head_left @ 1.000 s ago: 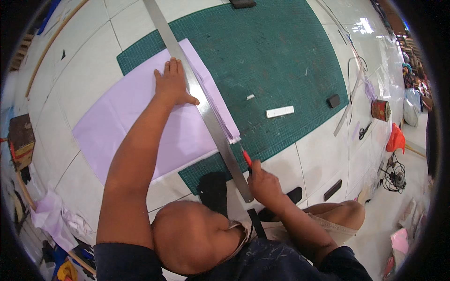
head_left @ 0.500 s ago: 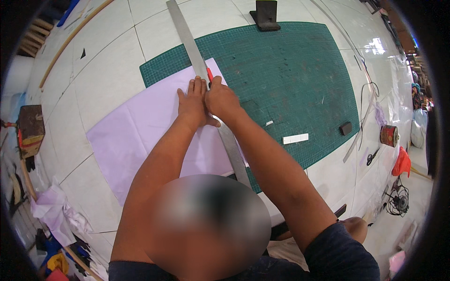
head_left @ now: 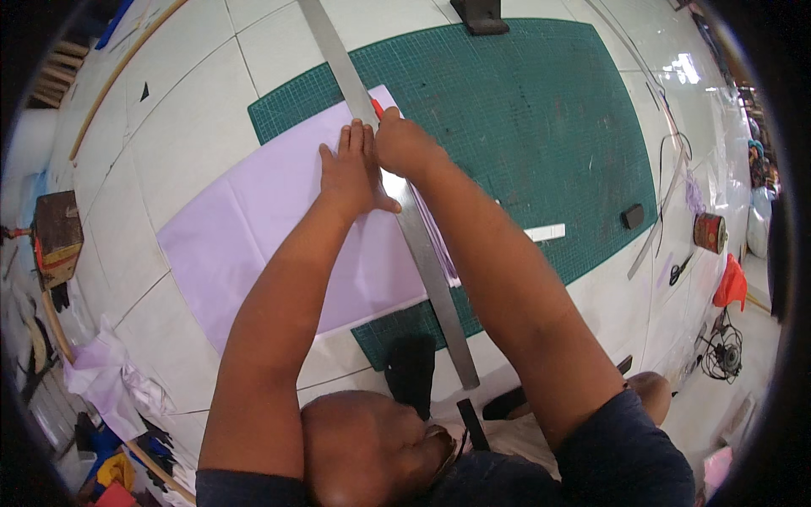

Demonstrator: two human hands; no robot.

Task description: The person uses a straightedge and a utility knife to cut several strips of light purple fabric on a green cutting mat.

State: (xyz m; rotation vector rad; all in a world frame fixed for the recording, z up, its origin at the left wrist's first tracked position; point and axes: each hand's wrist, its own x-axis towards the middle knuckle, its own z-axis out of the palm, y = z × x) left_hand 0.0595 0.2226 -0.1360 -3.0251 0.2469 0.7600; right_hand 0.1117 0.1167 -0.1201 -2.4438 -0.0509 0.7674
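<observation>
Nearest the body, 1 bent bare leg point(head_left: 359, 444) is showing at the lower edge; just beyond it, a long steel ruler point(head_left: 456, 342) is running slantwise away from the person, its near end reaching past a green mat point(head_left: 541, 118); a stack of lilac sheets point(head_left: 262, 228) is lying under the ruler, partly on the mat and partly on the white tiled floor point(head_left: 169, 355), with a narrow layered strip showing along the ruler's right side; the left hand point(head_left: 348, 182) is resting open, fingers spread, on the sheets and the ruler; just beside it, the right hand point(head_left: 410, 148) is gripping a red cutter point(head_left: 377, 107) at the ruler's right edge, near the sheets' far end; to the right, a red bag point(head_left: 730, 286), black scissors point(head_left: 679, 270) and a round tin point(head_left: 708, 233) are sitting on the floor; a white strip point(head_left: 547, 232) and a black block point(head_left: 632, 216) are lying on the mat; at its far edge, a black stand point(head_left: 483, 17) is standing.
</observation>
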